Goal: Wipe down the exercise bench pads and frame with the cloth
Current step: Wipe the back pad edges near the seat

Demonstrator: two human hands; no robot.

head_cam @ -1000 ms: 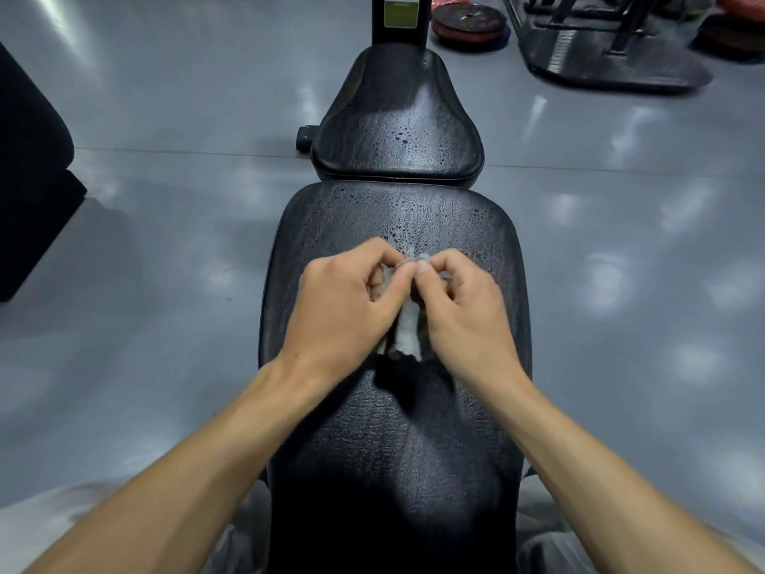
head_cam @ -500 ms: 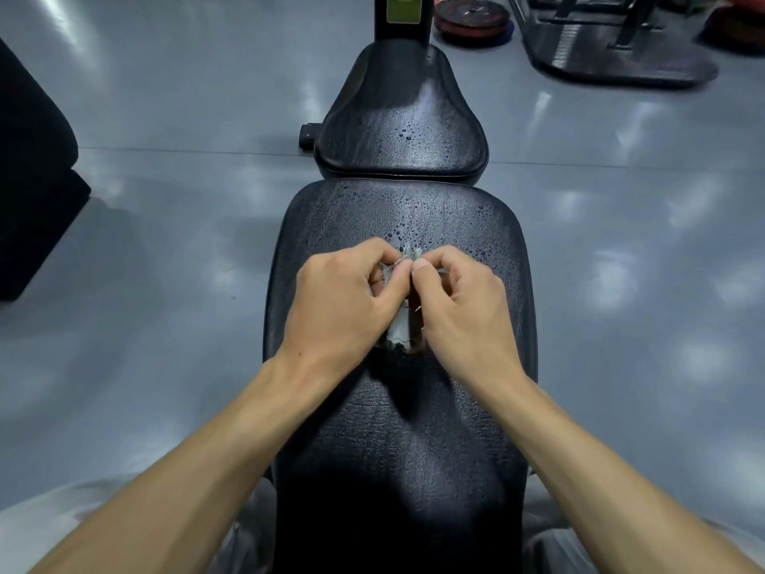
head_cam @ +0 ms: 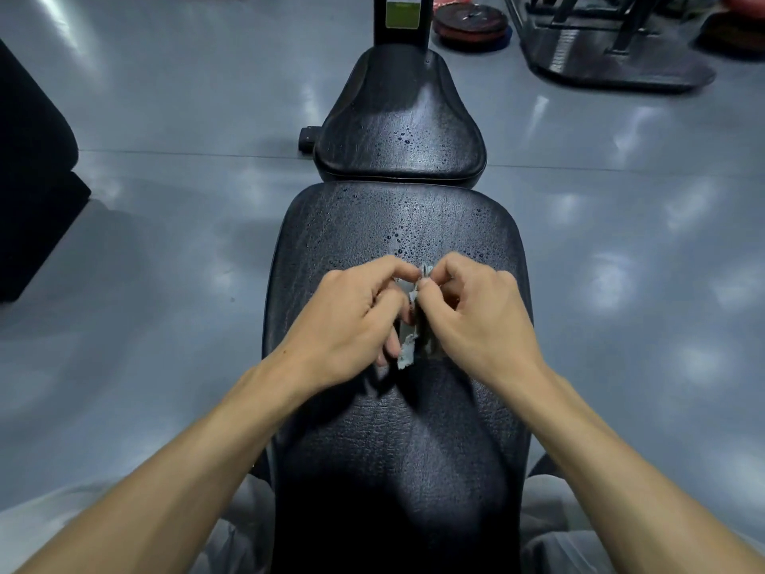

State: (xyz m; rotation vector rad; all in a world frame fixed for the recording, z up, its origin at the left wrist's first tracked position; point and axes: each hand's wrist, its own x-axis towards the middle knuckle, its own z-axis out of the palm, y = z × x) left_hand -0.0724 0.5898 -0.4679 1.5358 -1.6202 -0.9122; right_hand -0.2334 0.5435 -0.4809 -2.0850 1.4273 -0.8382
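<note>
Nearest the camera, two bare forearms reach forward over the long black back pad (head_cam: 397,449) of the exercise bench. Above the middle of that pad the left hand (head_cam: 352,321) and right hand (head_cam: 476,316) meet, each with fingers curled, pinching a small pale cloth (head_cam: 407,350) between them; its frayed lower end hangs down between the hands, just above the pad. Beyond the hands, the far part of the pad is beaded with droplets. Farther on, just past the pad's far edge, sits the smaller seat pad (head_cam: 399,130), also spotted with droplets. Behind it rises a dark upright post (head_cam: 400,18), with weight plates (head_cam: 472,20) on the grey floor (head_cam: 165,242) to its right.
</note>
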